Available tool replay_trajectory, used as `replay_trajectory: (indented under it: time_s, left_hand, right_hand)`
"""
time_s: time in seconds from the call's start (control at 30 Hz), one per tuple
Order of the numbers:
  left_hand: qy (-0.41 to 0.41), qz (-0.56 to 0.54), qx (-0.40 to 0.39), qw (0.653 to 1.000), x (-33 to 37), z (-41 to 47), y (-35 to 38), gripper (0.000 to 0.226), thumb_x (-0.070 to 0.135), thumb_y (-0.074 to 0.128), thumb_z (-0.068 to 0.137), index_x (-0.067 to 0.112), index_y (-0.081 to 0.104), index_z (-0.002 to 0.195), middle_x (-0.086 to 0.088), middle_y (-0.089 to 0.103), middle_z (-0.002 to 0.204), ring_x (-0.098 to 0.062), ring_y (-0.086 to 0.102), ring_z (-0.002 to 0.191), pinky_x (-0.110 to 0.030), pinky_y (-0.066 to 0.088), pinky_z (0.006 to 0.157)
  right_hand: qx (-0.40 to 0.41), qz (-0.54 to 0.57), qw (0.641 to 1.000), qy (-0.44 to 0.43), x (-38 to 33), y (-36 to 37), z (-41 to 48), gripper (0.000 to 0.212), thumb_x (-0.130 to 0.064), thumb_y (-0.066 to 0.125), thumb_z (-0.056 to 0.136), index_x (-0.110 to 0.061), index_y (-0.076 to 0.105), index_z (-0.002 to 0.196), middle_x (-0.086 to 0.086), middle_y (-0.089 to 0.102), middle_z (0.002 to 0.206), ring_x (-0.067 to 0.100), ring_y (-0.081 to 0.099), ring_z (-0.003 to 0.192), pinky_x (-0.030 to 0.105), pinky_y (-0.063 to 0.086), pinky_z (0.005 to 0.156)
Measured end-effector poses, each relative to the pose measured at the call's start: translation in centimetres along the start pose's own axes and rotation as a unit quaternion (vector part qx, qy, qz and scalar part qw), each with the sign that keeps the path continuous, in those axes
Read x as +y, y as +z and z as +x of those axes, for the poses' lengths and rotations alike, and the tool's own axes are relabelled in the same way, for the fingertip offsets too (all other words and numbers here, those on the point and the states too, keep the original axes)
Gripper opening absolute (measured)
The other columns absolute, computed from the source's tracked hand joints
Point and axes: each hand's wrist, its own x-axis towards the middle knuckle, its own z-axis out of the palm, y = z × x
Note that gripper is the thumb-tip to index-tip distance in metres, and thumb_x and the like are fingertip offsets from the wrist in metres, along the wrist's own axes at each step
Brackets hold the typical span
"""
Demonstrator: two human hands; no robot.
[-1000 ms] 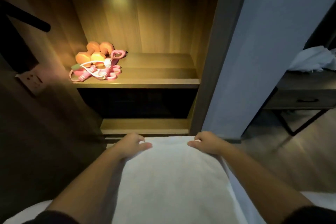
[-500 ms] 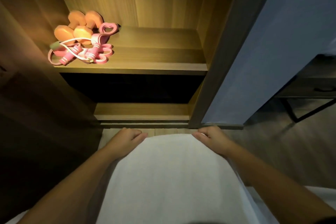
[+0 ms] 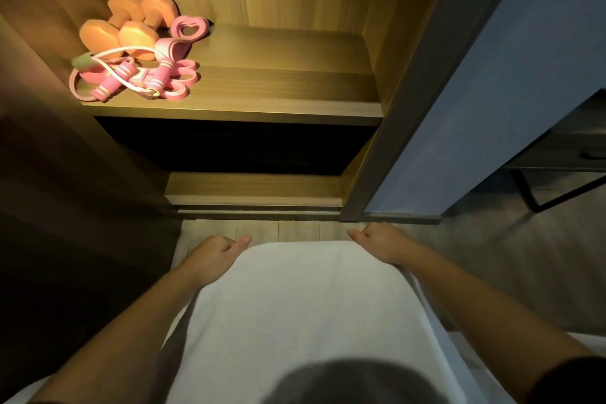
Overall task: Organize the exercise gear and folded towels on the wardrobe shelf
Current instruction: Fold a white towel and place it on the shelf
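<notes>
At the far left of the lit wardrobe shelf [image 3: 278, 85] the exercise gear is found gathered. Two orange dumbbells [image 3: 128, 28] are set against the left wall, and a pink heart-shaped ring [image 3: 190, 29] is placed just beside them. A tangle of pink bands and skipping rope [image 3: 137, 79] is laid in front, touching the dumbbells. That part of the task can be judged as done (though the bands are heaped rather than laid out straight).

To the right of the heap only the shelf's own wood is seen, and room for towels is judged to be there. No towel is seen on the shelf.

Lower in the view, the far left corner of a white towel [image 3: 305, 305] is gripped by the left hand [image 3: 213, 254], with the fingers curled over its edge. The towel is held out flat above the floor [image 3: 295, 229], in front of the wardrobe and well below the lit shelf. Its near end is lost under a dark blur. Whether it is fully folded cannot be told.

The far right corner is taken in the same closed grip by the right hand [image 3: 382, 243].

The towel part of the task is therefore judged as not yet done. The towel has to be raised and set beside the gear, and whether more towels are waiting cannot be told.
</notes>
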Motion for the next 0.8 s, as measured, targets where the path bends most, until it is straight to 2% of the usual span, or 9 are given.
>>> replay_trajectory:
  time_s: [0.1,0.17,0.27,0.33,0.43,0.57,0.67,0.73,0.8]
  left_hand:
    - [-0.025,-0.001,0.03,0.999,-1.2,-0.2,-0.8,0.063,0.055,0.036,0.099,0.011,0.067,0.067,-0.007,0.067,0.065,-0.023,0.066,0.067,-0.035,0.05,0.072]
    - [-0.034,-0.027,0.037,0.998,-1.5,-0.4,-0.9,0.061,0.053,0.037,0.1,0.011,0.064,0.065,-0.007,0.065,0.064,-0.024,0.064,0.068,-0.034,0.047,0.071]
    - [-0.043,-0.046,0.038,0.997,-0.8,-1.0,0.5,0.043,0.051,0.036,0.102,0.029,0.066,0.08,0.005,0.068,0.081,-0.014,0.063,0.082,-0.029,0.044,0.071]
    - [-0.06,-0.085,0.037,0.994,-0.2,-1.4,1.5,0.035,0.051,0.033,0.102,0.041,0.061,0.084,0.015,0.065,0.085,-0.006,0.06,0.085,-0.022,0.04,0.067]
    - [-0.092,-0.122,0.039,0.988,-1.3,-2.0,1.6,0.046,0.055,0.034,0.1,0.034,0.065,0.073,0.009,0.067,0.07,-0.011,0.065,0.076,-0.025,0.044,0.065]
    - [-0.068,-0.044,0.145,0.986,-3.2,-2.0,-1.8,0.058,0.055,0.037,0.098,0.016,0.059,0.061,-0.003,0.06,0.057,-0.02,0.061,0.06,-0.038,0.049,0.065]
    - [-0.074,-0.001,0.133,0.988,-4.5,-1.3,-4.6,0.055,0.057,0.035,0.099,0.018,0.064,0.073,-0.003,0.064,0.071,-0.019,0.064,0.071,-0.037,0.049,0.069]
    - [-0.088,0.048,0.108,0.989,-5.4,-1.2,-4.7,0.054,0.056,0.034,0.099,0.019,0.064,0.074,-0.002,0.065,0.072,-0.017,0.064,0.071,-0.034,0.047,0.068]
    - [-0.084,0.112,0.143,0.98,-5.5,-0.9,-4.1,0.055,0.054,0.033,0.1,0.02,0.064,0.07,0.0,0.064,0.064,-0.015,0.063,0.063,-0.029,0.044,0.06]
  right_hand:
    - [0.049,-0.064,0.997,-0.015,-0.8,-0.3,-0.4,0.053,-0.053,0.028,0.102,-0.019,0.069,0.107,0.005,0.069,0.105,0.016,0.06,0.088,0.029,0.041,0.079]
    - [0.069,-0.044,0.995,-0.054,-2.1,-0.4,-0.8,0.046,-0.049,0.033,0.103,-0.02,0.069,0.101,0.003,0.068,0.096,0.017,0.061,0.085,0.031,0.046,0.077]
    - [0.024,0.038,0.992,-0.114,-6.5,0.2,-1.8,0.048,-0.054,0.031,0.101,-0.023,0.067,0.104,-0.001,0.066,0.097,0.018,0.06,0.09,0.036,0.049,0.082]
    - [-0.012,0.042,0.988,-0.145,-10.1,1.2,-1.8,0.054,-0.061,0.027,0.098,-0.025,0.066,0.107,-0.005,0.063,0.098,0.017,0.057,0.091,0.035,0.046,0.08]
    - [-0.033,0.039,0.984,-0.172,-14.3,2.3,-0.9,0.056,-0.064,0.029,0.096,-0.024,0.063,0.114,0.0,0.066,0.109,0.021,0.058,0.098,0.037,0.047,0.083]
    - [-0.004,0.046,0.981,-0.186,-15.2,4.3,-0.5,0.054,-0.057,0.027,0.1,-0.022,0.064,0.117,0.005,0.065,0.115,0.025,0.058,0.102,0.035,0.043,0.083]
    - [0.011,0.1,0.978,-0.181,-14.1,5.4,-0.7,0.049,-0.048,0.026,0.104,-0.021,0.063,0.123,0.0,0.061,0.113,0.018,0.056,0.099,0.033,0.045,0.086]
    - [0.019,0.128,0.975,-0.182,-13.7,5.6,-0.7,0.039,-0.045,0.029,0.104,-0.023,0.06,0.111,-0.002,0.061,0.105,0.014,0.056,0.092,0.034,0.048,0.084]
    - [0.034,0.15,0.969,-0.192,-13.7,5.6,-0.6,0.028,-0.043,0.032,0.104,-0.025,0.052,0.097,-0.003,0.059,0.092,0.013,0.055,0.082,0.037,0.049,0.077]
